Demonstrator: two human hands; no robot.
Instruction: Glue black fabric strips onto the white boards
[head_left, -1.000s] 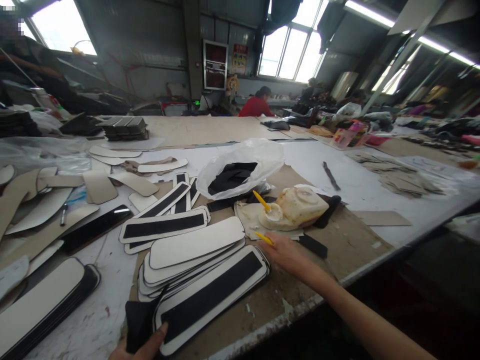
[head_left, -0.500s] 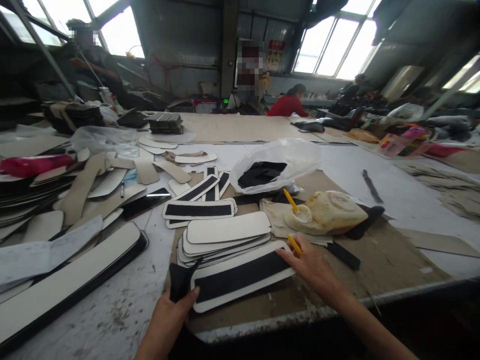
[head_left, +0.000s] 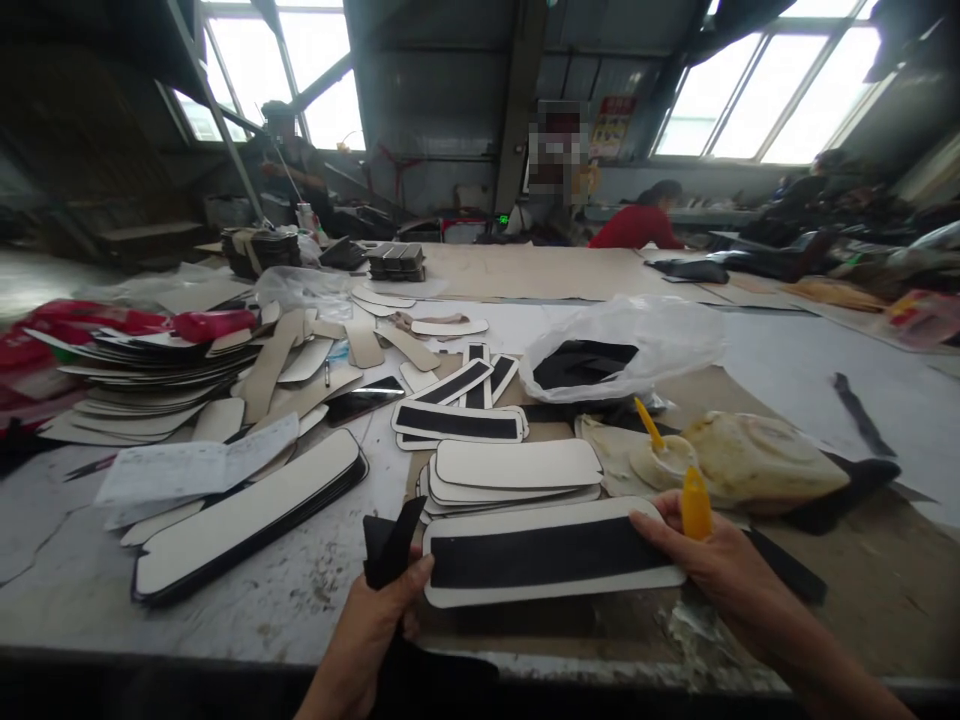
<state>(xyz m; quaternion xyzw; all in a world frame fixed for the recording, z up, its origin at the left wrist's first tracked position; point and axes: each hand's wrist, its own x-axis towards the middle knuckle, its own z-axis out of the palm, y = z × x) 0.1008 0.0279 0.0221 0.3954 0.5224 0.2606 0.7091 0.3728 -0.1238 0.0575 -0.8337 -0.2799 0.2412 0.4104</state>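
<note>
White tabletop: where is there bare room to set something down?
Bare white tabletop borders the long cream panel stack's near side and separates the translucent plastic bag from the thin dark strip. Curved beige pieces crowd behind that stack.

A glossy black phone (head_left: pixel 366 400) lies on the left part of the table (head_left: pixel 247 590); a creased white paper (head_left: pixel 199 465) lies to its left and nearer the front edge; farther back, a person in red (head_left: pixel 636 222) leans forward below a red-and-yellow poster (head_left: pixel 613 128), between bright windows (head_left: pixel 776 95) (head_left: pixel 289 75).
</note>
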